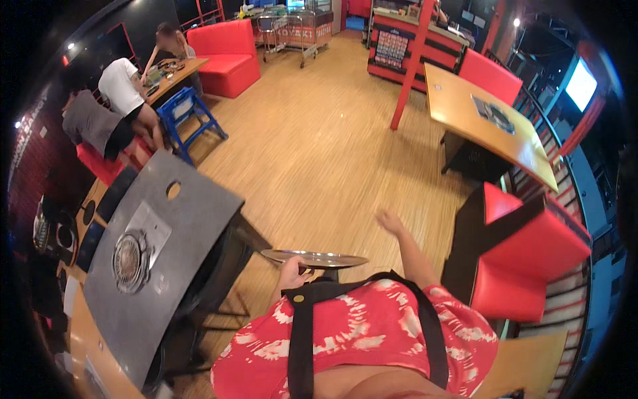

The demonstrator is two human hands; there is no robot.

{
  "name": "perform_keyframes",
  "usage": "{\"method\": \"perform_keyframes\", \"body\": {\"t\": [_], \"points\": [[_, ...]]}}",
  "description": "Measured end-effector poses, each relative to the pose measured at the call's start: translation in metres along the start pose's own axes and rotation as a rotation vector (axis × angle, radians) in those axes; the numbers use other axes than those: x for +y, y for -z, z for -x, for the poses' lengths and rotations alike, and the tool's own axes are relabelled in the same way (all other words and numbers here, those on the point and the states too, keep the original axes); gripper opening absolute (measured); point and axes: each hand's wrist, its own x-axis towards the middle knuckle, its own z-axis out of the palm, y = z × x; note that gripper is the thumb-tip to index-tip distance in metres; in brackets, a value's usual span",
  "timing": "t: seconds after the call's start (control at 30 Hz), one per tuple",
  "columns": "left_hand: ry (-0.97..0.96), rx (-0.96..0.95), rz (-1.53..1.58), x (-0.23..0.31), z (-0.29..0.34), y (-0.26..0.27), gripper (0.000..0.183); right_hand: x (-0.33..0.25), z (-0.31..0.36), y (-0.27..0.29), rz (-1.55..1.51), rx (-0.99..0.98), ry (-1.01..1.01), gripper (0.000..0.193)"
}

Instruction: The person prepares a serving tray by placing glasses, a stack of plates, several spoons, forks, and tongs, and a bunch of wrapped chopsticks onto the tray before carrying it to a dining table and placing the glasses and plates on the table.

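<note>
A round, shiny metal tray (319, 257) is held nearly level in front of my waist. My left hand (291, 274) grips it from below at its near left side, with part of the fingers hidden under the rim. My right hand (391, 223) hangs out ahead over the wooden floor, apart from the tray. It looks loosely open and holds nothing, though its fingers are small and a little blurred. Black apron straps (302, 346) cross my red and white patterned shirt.
A grey table (199, 199) with a round grill (131, 261) stands close on the left. Beyond it, people lean over a wooden table (189, 68) beside a blue folding step stool (189, 120). Red seats (512, 292), a wooden table (458, 100) and a red post (412, 73) line the right.
</note>
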Motion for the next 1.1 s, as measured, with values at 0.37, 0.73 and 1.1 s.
{"method": "perform_keyframes", "body": {"t": [0.37, 0.73, 1.1], "points": [[0.408, 0.198, 0.329, 0.057, -0.098, -0.029, 0.01, 0.194, 0.187, -0.069, -0.621, 0.173, -1.003, 0.038], [0.188, 0.309, 0.362, 0.131, -0.166, 0.014, 0.014, -0.009, -0.177, -0.017, -0.575, 0.275, -0.117, 0.027], [0.035, 0.323, 0.184, 0.127, -0.335, 0.038, 0.041, 0.081, -0.278, -0.058, -0.952, 0.179, -0.471, 0.028]]}}
